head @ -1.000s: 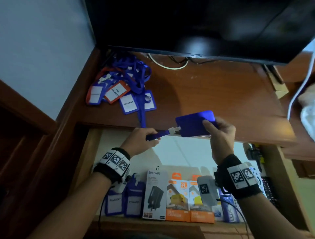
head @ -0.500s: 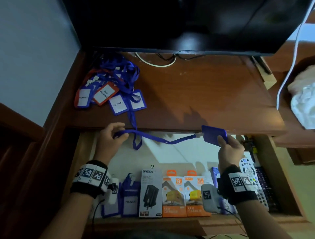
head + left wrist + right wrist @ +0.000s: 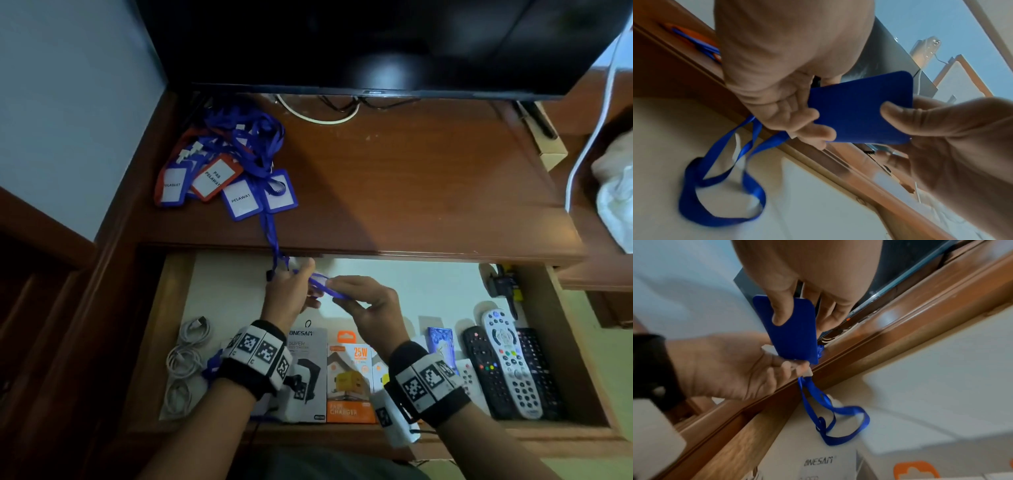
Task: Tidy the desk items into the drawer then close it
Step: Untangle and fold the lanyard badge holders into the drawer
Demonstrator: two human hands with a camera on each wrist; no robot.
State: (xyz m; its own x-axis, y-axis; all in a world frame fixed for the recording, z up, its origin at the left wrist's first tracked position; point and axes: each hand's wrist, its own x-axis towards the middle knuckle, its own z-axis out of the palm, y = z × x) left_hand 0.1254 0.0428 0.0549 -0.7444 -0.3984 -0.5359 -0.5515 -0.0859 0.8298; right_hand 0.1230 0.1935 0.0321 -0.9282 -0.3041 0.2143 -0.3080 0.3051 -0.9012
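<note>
A blue badge holder [image 3: 322, 285] is held between both hands above the open drawer [image 3: 154, 346]. My left hand [image 3: 301, 281] pinches its clip end, where the white clip meets the card [image 3: 795, 337]. My right hand [image 3: 342, 291] grips the opposite end, thumb on the blue back [image 3: 861, 110]. The holder's blue lanyard strap [image 3: 721, 186] hangs slack in loops onto the drawer's white floor. A pile of several more badge holders and lanyards [image 3: 233, 171] lies on the desk [image 3: 411, 188] at the back left.
One strap [image 3: 272, 236] from the pile trails over the desk's front edge. The drawer holds coiled white cables [image 3: 186, 359], charger boxes [image 3: 349, 380] and remotes [image 3: 507, 366] along its front. A dark screen [image 3: 376, 44] stands behind the desk.
The hands were apart with the strap stretched between them; they have come together over the drawer. The strap now hangs slack in loops below the holder.
</note>
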